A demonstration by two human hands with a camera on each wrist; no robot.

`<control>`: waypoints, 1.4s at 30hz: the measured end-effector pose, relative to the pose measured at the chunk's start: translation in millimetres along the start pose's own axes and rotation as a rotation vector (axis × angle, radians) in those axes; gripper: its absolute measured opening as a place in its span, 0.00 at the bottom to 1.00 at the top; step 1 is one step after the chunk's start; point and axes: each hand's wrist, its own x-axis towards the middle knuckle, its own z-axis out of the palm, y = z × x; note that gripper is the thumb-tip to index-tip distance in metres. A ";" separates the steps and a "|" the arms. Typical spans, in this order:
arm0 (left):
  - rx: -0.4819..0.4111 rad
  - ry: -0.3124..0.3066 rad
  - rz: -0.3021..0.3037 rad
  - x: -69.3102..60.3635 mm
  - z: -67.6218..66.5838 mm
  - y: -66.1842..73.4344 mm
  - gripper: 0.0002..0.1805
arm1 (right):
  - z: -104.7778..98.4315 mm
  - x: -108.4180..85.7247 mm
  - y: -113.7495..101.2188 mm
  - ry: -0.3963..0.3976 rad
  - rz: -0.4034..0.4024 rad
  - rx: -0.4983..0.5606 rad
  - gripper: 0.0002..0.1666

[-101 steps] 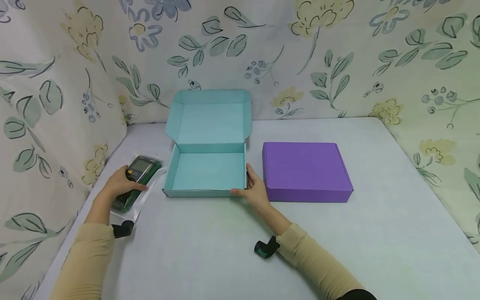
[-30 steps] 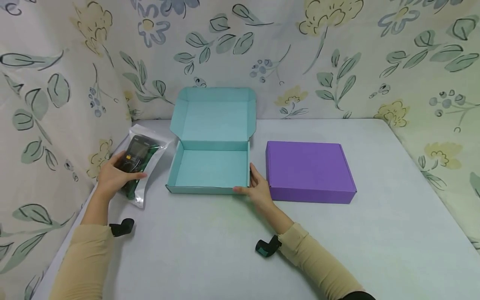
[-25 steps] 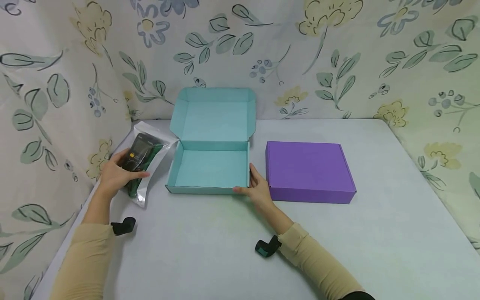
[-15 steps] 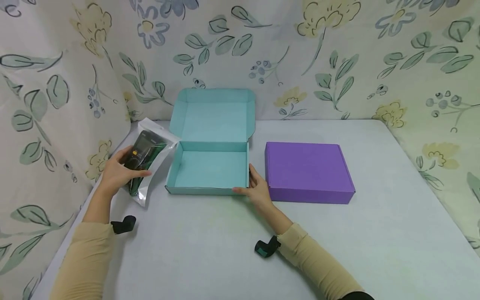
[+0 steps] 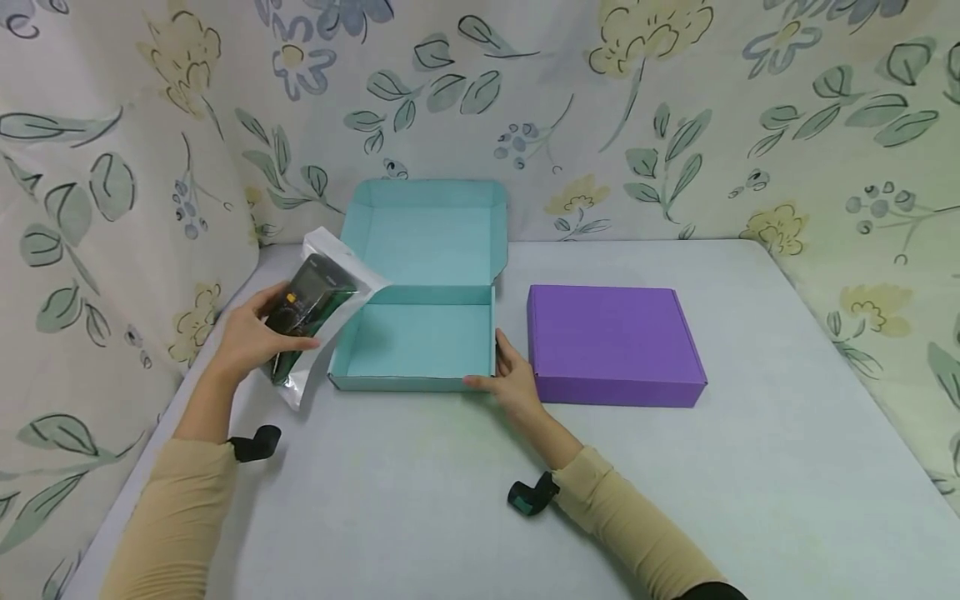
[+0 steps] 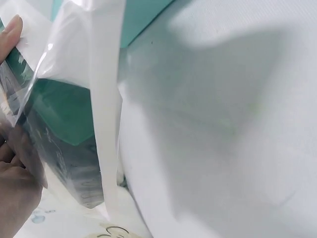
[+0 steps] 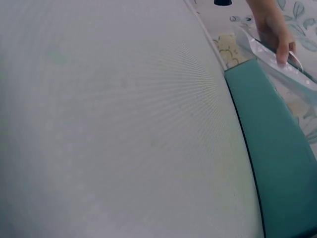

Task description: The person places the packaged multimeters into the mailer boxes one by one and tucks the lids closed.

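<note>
My left hand (image 5: 253, 335) grips a clear and white plastic bag (image 5: 362, 279) with a black and green device (image 5: 311, 296) inside. The bag is tilted, and its upper right corner overlaps the left edge of the teal box (image 5: 412, 384). That box stands with its lid up, and its inside shows nothing in it. My right hand (image 5: 516, 379) holds the box's front right corner, thumb on the front wall and fingers along the right side. In the left wrist view the bag (image 6: 106, 99) fills the left part. The right wrist view shows the box's teal wall (image 7: 272, 148).
A closed purple box (image 5: 615, 337) lies just right of my right hand. Everything stands on a white-covered table (image 5: 420, 500). Floral cloth (image 5: 450, 125) hangs behind and on both sides. A black device (image 5: 257, 443) is worn at my left wrist, another (image 5: 532, 495) at my right.
My left hand has lifted the bag and carried it to the right and away from me, so its corner now overlaps the teal box. My right hand has stayed on the box.
</note>
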 end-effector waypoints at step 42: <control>0.118 -0.235 0.336 31.2 31.8 69.4 0.57 | 0.0 -0.2 -1.5 0.029 0.021 -0.042 0.59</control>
